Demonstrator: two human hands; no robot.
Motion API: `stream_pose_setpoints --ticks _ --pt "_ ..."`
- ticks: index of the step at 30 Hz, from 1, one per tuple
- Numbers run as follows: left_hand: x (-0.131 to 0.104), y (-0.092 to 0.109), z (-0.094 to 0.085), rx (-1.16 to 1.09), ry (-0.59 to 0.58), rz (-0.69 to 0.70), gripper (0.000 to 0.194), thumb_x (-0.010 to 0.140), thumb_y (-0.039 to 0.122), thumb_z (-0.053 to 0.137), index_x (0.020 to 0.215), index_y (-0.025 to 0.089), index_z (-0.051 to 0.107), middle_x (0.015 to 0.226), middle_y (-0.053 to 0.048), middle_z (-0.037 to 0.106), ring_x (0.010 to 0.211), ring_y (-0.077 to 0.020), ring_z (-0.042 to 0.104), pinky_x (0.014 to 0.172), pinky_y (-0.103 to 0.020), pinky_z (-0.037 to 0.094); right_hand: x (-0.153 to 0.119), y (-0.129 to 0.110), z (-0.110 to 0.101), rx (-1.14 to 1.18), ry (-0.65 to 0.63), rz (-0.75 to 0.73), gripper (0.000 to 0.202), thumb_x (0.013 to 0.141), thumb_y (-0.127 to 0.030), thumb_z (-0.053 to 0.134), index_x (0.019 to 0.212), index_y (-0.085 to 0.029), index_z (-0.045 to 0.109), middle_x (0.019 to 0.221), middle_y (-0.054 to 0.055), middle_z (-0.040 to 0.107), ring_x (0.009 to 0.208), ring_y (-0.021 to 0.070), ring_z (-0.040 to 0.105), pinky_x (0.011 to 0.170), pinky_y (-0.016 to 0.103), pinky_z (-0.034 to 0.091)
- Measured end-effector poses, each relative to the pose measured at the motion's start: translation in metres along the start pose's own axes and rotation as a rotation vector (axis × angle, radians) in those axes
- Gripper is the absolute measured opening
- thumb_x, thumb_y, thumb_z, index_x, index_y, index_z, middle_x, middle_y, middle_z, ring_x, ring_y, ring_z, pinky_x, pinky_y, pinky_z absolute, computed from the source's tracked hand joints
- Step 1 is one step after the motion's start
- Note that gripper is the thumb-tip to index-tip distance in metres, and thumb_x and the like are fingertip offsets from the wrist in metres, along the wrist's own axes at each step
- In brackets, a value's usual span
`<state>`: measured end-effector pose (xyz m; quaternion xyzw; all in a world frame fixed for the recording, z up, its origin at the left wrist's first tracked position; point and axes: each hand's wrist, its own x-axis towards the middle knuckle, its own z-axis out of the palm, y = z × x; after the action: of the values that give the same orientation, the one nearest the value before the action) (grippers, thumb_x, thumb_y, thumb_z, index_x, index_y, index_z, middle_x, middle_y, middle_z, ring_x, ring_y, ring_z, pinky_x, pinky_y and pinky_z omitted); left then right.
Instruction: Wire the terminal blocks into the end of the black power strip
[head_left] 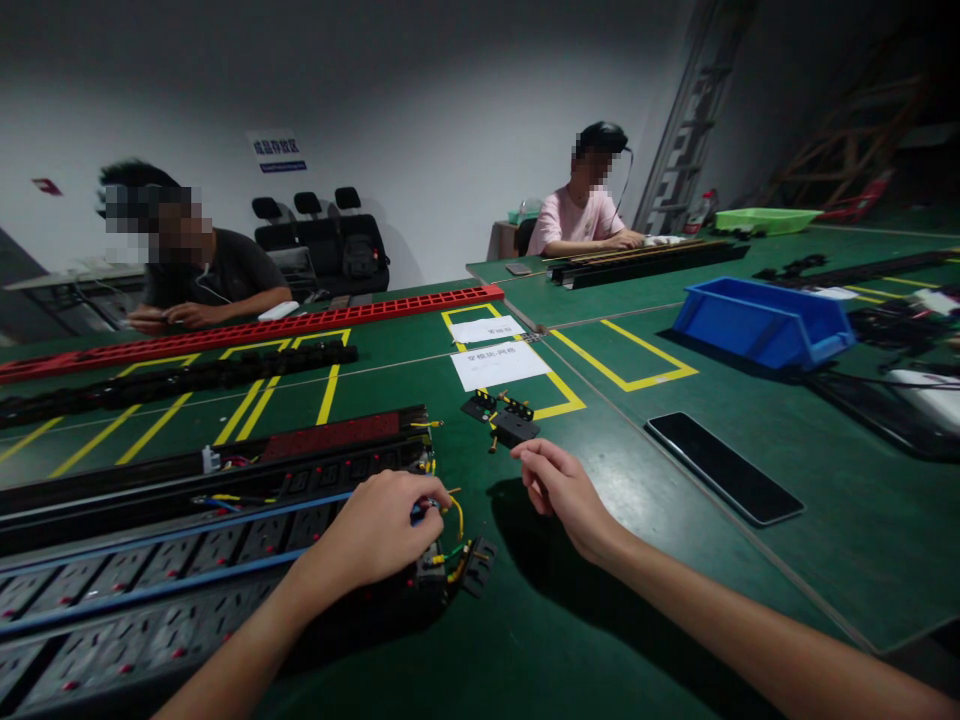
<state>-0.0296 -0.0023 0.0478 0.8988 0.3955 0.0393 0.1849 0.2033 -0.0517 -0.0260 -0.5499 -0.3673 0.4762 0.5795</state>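
Left hand (382,525): palm down over the right-hand end of a long black power strip with blue edges and a row of sockets (214,548). Fingers bent, thumb and forefinger close together at the thin coloured wires emerging there; whether they grip a wire cannot be told. One yellow wire (459,515) loops out just beyond the fingertips.

Right hand (559,490): raised over the green bench (592,625), fingers curled inward, fingertips just beside a small cluster of black metal brackets (515,428). Contact, and anything inside the curl, cannot be made out.

Strip position: lying lengthwise at left on the bench, between a second black socket strip (124,640) nearer the wearer and a black channel with a dark red panel (330,437) behind. A small black end plate (478,567) sits off the strips' right end, beside green and yellow leads.

Surroundings: printed white sheet (500,366) beyond the brackets; black-screened smartphone (724,468) to the right; open blue plastic bin (757,325) farther back. Two seated co-workers across the bench.
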Motion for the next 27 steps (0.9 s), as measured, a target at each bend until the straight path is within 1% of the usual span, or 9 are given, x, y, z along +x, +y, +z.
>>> stream_pose_setpoints --ticks 3,7,9,13,17,23,27 --pt "-0.0010 -0.0004 0.0007 0.048 0.009 0.023 0.034 0.087 0.027 0.049 0.105 0.025 0.077 0.102 -0.006 0.079 0.093 -0.0260 0.073 0.084 -0.037 0.050 0.0003 0.0008 -0.0004 -0.001 -0.003 -0.002 0.032 0.080 -0.050 0.066 0.092 -0.021 0.066 0.063 -0.006 0.053 0.040 0.0083 0.042 0.041 0.025 0.023" --pt "-0.0016 -0.0016 0.0026 0.084 -0.026 0.086 0.040 0.088 0.024 0.046 0.120 0.023 0.071 0.109 -0.009 0.078 0.099 -0.0263 0.073 0.086 -0.038 0.050 0.0003 0.0006 -0.0001 -0.010 0.002 0.001 0.031 0.080 -0.050 0.067 0.092 -0.021 0.066 0.063 -0.005 0.053 0.041 0.0088 0.042 0.042 0.025 0.023" --pt "-0.0016 -0.0010 0.0028 0.093 -0.032 0.074 0.040 0.089 0.024 0.047 0.122 0.022 0.068 0.109 -0.009 0.077 0.099 -0.0270 0.072 0.086 -0.039 0.050 0.0003 0.0003 0.0001 -0.009 0.003 -0.001 0.031 0.080 -0.050 0.067 0.091 -0.021 0.066 0.063 -0.006 0.053 0.041 0.0088 0.042 0.041 0.025 0.023" --pt "-0.0014 0.0028 0.0029 0.100 -0.022 0.034 0.034 0.087 0.025 0.048 0.117 0.019 0.064 0.104 -0.010 0.076 0.096 -0.0283 0.071 0.084 -0.040 0.050 0.0002 0.0003 0.0000 -0.009 -0.005 -0.009 0.031 0.081 -0.049 0.064 0.091 -0.021 0.065 0.062 -0.006 0.052 0.041 0.0087 0.042 0.041 0.025 0.023" --pt "-0.0016 0.0050 0.0042 0.148 -0.014 0.050 0.026 0.087 0.024 0.048 0.105 0.019 0.065 0.097 -0.010 0.073 0.091 -0.0281 0.069 0.084 -0.042 0.049 0.0003 0.0006 -0.0003 -0.010 -0.006 -0.006 0.030 0.080 -0.049 0.065 0.091 -0.021 0.065 0.062 -0.006 0.052 0.041 0.0090 0.042 0.041 0.025 0.023" --pt "-0.0036 0.0005 0.0055 0.096 0.037 0.099 0.027 0.088 0.022 0.048 0.108 0.019 0.066 0.106 -0.010 0.068 0.098 -0.0271 0.066 0.087 -0.041 0.051 0.0001 0.0000 -0.0002 -0.003 -0.005 0.001 0.030 0.080 -0.049 0.065 0.091 -0.021 0.066 0.062 -0.006 0.052 0.041 0.0089 0.042 0.041 0.025 0.023" --pt "-0.0025 -0.0005 0.0055 0.038 0.044 0.088 0.023 0.086 0.020 0.052 0.104 0.020 0.067 0.105 -0.008 0.071 0.100 -0.0256 0.066 0.090 -0.040 0.051 0.0001 0.0004 -0.0006 -0.008 -0.004 -0.002 0.029 0.081 -0.047 0.064 0.092 -0.021 0.066 0.063 -0.006 0.053 0.041 0.0085 0.043 0.041 0.025 0.023"
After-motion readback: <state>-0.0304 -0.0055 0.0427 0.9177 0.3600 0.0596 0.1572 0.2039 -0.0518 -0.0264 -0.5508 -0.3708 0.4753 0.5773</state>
